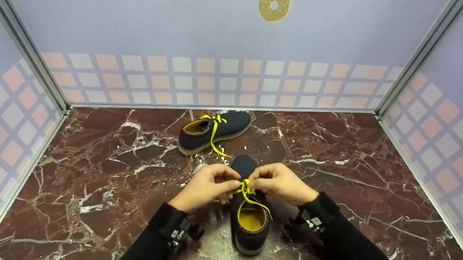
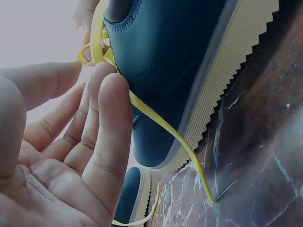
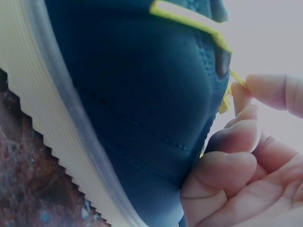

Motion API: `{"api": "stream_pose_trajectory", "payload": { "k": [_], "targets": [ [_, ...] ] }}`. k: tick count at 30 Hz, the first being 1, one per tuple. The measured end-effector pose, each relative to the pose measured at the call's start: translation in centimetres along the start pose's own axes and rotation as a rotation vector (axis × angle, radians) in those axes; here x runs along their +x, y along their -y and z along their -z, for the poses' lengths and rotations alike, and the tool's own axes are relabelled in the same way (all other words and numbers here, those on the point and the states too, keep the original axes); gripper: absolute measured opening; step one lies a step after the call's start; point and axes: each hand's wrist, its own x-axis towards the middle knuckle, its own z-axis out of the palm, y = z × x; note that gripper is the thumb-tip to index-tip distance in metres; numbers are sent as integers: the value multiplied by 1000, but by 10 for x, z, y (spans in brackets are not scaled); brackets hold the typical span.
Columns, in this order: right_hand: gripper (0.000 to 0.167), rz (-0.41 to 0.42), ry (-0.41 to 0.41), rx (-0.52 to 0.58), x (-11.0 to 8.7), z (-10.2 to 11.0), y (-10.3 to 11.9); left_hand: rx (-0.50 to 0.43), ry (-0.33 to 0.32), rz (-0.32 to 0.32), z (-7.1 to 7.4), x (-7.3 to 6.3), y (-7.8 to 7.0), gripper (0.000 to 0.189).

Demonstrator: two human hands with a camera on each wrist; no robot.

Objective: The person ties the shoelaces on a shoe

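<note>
A dark navy shoe [image 1: 249, 240] with a yellow lining stands on the floor, toe pointing away from me. Its yellow shoelace [image 1: 248, 194] is looped at the throat, and one end trails back over the opening. From the left side my left hand [image 1: 208, 187] pinches the lace between thumb and forefinger. My right hand [image 1: 282, 184] pinches another part of the shoelace [image 3: 238, 79] on the opposite side, its other fingers curled against the shoe's upper [image 3: 137, 104]. In the left wrist view a loose lace end [image 2: 182, 142] hangs down past the ridged pale sole [image 2: 226, 80].
A second navy shoe [image 1: 233, 126] lies beyond the first, toe to the right, with its yellow lace [image 1: 213, 139] trailing onto the floor. Red-brown marbled flooring [image 1: 102, 200] surrounds both. Lilac panels with a tile pattern [image 1: 224, 75] enclose the back and sides.
</note>
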Motion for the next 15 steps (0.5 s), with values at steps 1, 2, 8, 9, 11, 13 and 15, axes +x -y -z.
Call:
{"api": "stream_pose_trajectory", "payload": {
  "k": [1,2,8,9,11,13,15],
  "targets": [
    [20,0,1,-2,0,0,0,-1,-1,3,0,0,0,24],
    [20,0,1,-3,0,0,0,-2,-2,5,0,0,0,24],
    [21,5,6,-14,0,1,0,9,8,-6,0,0,-1,21],
    [21,6,5,-16,0,1,0,12,10,-10,0,0,-1,20],
    [20,5,2,-17,0,1,0,12,12,-15,0,0,-1,21],
    [21,3,0,-16,0,0,1,7,11,-16,0,0,-2,21],
    [21,0,-3,-18,0,0,1,4,12,-16,0,-1,-2,21]
  ]
}}
